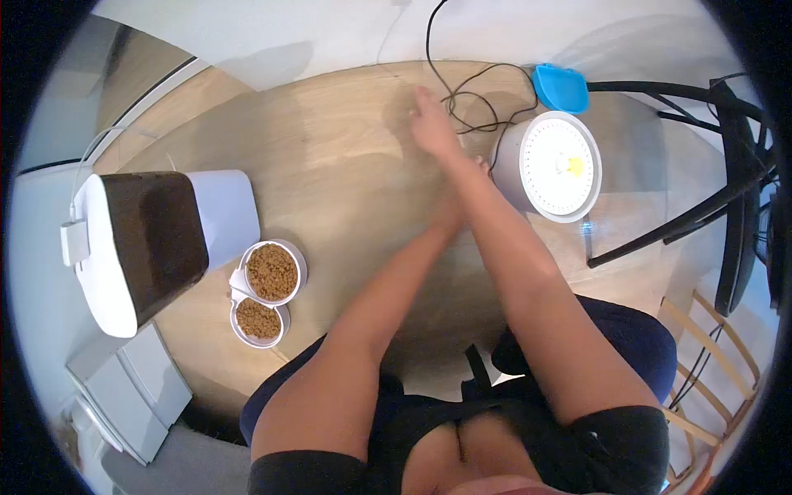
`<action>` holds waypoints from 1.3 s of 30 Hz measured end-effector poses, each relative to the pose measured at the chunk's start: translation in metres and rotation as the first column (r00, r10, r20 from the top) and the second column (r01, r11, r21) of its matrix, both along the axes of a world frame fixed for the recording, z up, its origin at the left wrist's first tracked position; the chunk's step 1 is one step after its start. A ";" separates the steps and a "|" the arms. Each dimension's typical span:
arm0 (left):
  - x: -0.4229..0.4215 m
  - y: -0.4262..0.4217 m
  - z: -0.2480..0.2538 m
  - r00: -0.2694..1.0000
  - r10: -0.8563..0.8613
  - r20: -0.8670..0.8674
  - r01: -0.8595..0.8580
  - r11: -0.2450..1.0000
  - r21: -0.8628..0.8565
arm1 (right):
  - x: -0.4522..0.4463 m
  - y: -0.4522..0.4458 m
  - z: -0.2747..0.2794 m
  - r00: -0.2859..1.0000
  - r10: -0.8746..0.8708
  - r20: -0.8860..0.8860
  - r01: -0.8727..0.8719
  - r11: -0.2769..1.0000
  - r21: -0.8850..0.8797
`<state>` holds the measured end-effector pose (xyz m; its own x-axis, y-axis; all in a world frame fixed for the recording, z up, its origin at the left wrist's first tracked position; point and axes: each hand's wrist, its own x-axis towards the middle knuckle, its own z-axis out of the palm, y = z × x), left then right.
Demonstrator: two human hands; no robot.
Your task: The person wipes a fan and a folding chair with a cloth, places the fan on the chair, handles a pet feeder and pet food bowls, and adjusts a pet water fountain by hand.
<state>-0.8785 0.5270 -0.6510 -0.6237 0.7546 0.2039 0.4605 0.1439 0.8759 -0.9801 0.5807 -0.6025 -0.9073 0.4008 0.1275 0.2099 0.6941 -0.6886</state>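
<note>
My arms cross, the right forearm over the left. My right hand (433, 126) hangs above the floor left of the black cable, fingers loosely extended with nothing visible in them. My left hand (482, 164) is mostly hidden behind the right forearm; a few fingertips show close to the side of a white cylindrical device (509, 167). I cannot tell whether they grip it. Its round white face has a ring of small dots and a yellow spot. A thin black cable (478, 127) lies in loops beside it and runs up the wall.
A blue plastic tray (561, 88) lies behind the device. Black chair legs (652, 227) stand at right. On the left are a white and dark-brown pet feeder (153, 247) and a double bowl (299, 262) full of kibble. The wooden floor (330, 157) meets a white wall (346, 37).
</note>
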 end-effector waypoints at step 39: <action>-0.048 -0.119 0.011 0.797 0.174 -0.578 -0.456 0.801 -0.387 | -0.091 -0.061 0.082 0.930 -0.302 -0.209 0.014 0.599 -0.800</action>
<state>-0.9261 0.4083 -0.6396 -0.7609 0.6124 0.2146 0.6478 0.6972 0.3071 -1.0711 0.5196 -0.5205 -0.7912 0.6087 -0.0594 -0.0475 -0.1580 -0.9863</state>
